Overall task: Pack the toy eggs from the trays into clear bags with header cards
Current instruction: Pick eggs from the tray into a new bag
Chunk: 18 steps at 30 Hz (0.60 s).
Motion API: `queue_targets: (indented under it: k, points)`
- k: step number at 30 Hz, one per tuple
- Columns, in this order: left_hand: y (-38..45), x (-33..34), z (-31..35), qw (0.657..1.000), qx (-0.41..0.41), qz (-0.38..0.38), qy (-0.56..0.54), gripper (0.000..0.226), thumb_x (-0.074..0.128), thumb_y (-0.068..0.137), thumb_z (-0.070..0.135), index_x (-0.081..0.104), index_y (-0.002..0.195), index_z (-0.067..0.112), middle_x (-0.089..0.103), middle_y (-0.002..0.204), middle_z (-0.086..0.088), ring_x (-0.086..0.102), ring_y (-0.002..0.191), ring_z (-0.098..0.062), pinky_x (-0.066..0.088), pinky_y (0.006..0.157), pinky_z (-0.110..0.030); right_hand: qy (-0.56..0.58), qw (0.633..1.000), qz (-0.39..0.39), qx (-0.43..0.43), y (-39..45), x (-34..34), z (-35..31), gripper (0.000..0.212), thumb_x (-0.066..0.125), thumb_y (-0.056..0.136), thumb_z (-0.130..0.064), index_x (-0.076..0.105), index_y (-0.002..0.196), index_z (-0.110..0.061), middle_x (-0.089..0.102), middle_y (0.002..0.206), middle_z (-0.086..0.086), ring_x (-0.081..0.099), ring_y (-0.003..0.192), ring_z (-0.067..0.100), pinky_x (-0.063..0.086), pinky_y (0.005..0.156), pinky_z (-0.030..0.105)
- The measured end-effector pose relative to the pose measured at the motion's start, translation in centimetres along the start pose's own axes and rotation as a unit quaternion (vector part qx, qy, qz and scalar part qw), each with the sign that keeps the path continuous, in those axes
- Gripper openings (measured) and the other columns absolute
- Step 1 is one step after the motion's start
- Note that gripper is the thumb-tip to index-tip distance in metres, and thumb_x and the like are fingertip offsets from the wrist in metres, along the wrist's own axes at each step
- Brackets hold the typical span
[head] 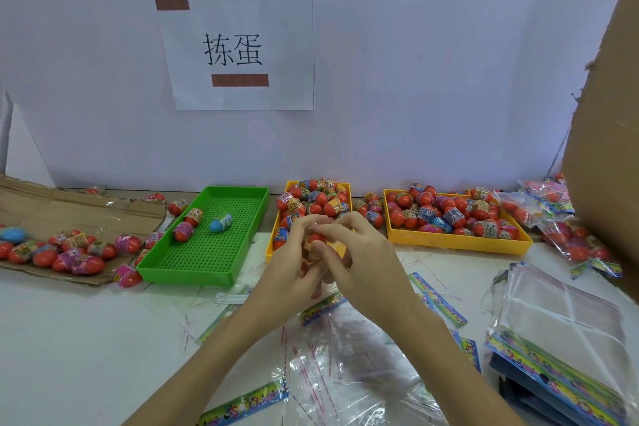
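Both hands up together: my left hand (294,254) and right hand (349,252) curl round a cluster of toy eggs (315,238) above the near end of the middle yellow tray (270,245). Fingers overlap, so I can't tell how many I hold, or whether a bag is round them. Loosen anything and eggs roll onto the table (86,339). Empty clear bags (345,367) lie below, edges hard to make out.

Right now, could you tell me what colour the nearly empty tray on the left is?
Green tray, seen in the head view.
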<state>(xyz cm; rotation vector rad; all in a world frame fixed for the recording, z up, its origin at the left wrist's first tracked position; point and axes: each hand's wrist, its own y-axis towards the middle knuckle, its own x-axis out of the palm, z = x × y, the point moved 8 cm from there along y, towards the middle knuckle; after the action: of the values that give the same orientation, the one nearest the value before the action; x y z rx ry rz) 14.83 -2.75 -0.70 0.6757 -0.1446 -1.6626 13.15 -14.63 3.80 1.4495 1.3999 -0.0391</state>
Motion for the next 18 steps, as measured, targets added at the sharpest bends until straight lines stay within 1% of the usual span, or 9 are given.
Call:
queue_targets:
  k: [2, 5, 7, 9, 11, 12, 14, 16, 18]
  points:
    - [0.0, -0.3, -0.2, 1.0, -0.008, 0.013, 0.001, 0.04, 0.057, 0.1, 0.019, 0.047, 0.136, 0.033, 0.068, 0.114, 0.018, 0.071, 0.091, -0.014, 0.06, 0.077, -0.037, 0.001, 1.0, 0.001, -0.009, -0.1, 0.1, -0.1, 0.023, 0.061, 0.102, -0.028, 0.075, 0.12, -0.023, 0.059, 0.108, -0.005, 0.042, 0.063, -0.009, 0.049, 0.064, 0.021]
    - [-0.1, -0.5, -0.5, 1.0, -0.017, 0.014, 0.003, 0.044, 0.057, 0.098, 0.016, 0.046, 0.137, 0.035, 0.069, 0.112, 0.018, 0.069, 0.081, -0.006, 0.054, 0.067, -0.023, 0.004, 0.999, -0.048, -0.023, -0.1, 0.7, -0.1, 0.03, 0.056, 0.104, -0.034, 0.071, 0.128, -0.025, 0.058, 0.108, -0.007, 0.045, 0.065, -0.005, 0.047, 0.064, 0.022]
    - [-0.1, -0.5, -1.1, 0.999, -0.04, 0.015, -0.004, 0.049, 0.057, 0.096, 0.012, 0.046, 0.137, 0.038, 0.071, 0.107, 0.013, 0.066, 0.071, -0.01, 0.051, 0.063, -0.025, -0.005, 0.996, -0.083, -0.024, -0.2, 1.2, 0.1, 0.033, 0.054, 0.104, -0.039, 0.068, 0.131, -0.028, 0.056, 0.109, -0.008, 0.05, 0.072, 0.003, 0.047, 0.065, 0.021]
    - [-0.2, -0.5, -1.3, 0.998, -0.052, 0.021, -0.006, 0.053, 0.056, 0.094, 0.008, 0.046, 0.138, 0.037, 0.073, 0.103, 0.01, 0.065, 0.065, -0.013, 0.051, 0.059, -0.029, -0.015, 0.995, -0.092, -0.019, -0.3, 1.5, 0.2, 0.032, 0.052, 0.103, -0.042, 0.066, 0.13, -0.03, 0.054, 0.111, -0.008, 0.054, 0.077, 0.007, 0.051, 0.067, 0.028]
    - [-0.1, -0.9, -0.9, 0.998, -0.038, 0.04, 0.014, 0.048, 0.059, 0.097, 0.009, 0.048, 0.137, 0.034, 0.074, 0.101, 0.01, 0.071, 0.075, -0.009, 0.055, 0.064, -0.027, -0.011, 0.997, -0.077, -0.017, -0.3, 1.4, 0.0, 0.032, 0.05, 0.104, -0.041, 0.061, 0.131, -0.029, 0.053, 0.111, -0.009, 0.052, 0.074, 0.007, 0.053, 0.067, 0.033]
    - [-0.1, -1.2, -0.7, 0.998, -0.029, 0.051, 0.02, 0.043, 0.062, 0.1, 0.01, 0.05, 0.134, 0.032, 0.075, 0.099, 0.008, 0.073, 0.079, -0.009, 0.057, 0.067, -0.027, -0.002, 0.998, -0.058, -0.02, -0.2, 1.1, -0.2, 0.031, 0.05, 0.104, -0.037, 0.058, 0.133, -0.028, 0.054, 0.111, -0.009, 0.052, 0.072, 0.005, 0.053, 0.067, 0.032]
    - [0.1, -2.2, -0.5, 0.996, -0.029, 0.087, 0.014, 0.034, 0.067, 0.101, 0.01, 0.054, 0.128, 0.027, 0.078, 0.091, 0.006, 0.076, 0.074, -0.011, 0.058, 0.066, -0.023, 0.027, 0.999, -0.002, -0.026, 0.1, 0.0, -0.4, 0.029, 0.053, 0.105, -0.025, 0.058, 0.133, -0.025, 0.057, 0.113, -0.01, 0.052, 0.07, -0.001, 0.051, 0.065, 0.025]
    - [0.2, -3.4, -0.9, 0.989, -0.063, 0.133, -0.002, 0.028, 0.067, 0.1, 0.006, 0.059, 0.122, 0.023, 0.079, 0.089, 0.007, 0.075, 0.078, -0.009, 0.057, 0.07, -0.018, 0.047, 0.997, 0.057, -0.018, 0.1, -1.1, -0.1, 0.023, 0.055, 0.104, -0.016, 0.063, 0.125, -0.019, 0.059, 0.112, -0.009, 0.052, 0.069, -0.003, 0.047, 0.064, 0.02]
    - [0.2, -4.8, -1.7, 0.979, -0.109, 0.172, -0.012, 0.024, 0.063, 0.101, 0.002, 0.065, 0.115, 0.021, 0.08, 0.087, 0.006, 0.075, 0.082, -0.005, 0.057, 0.074, -0.019, 0.042, 0.996, 0.075, 0.003, 0.1, -1.2, 0.6, 0.016, 0.056, 0.103, -0.012, 0.065, 0.115, -0.016, 0.059, 0.11, -0.007, 0.055, 0.067, 0.005, 0.046, 0.062, 0.021]
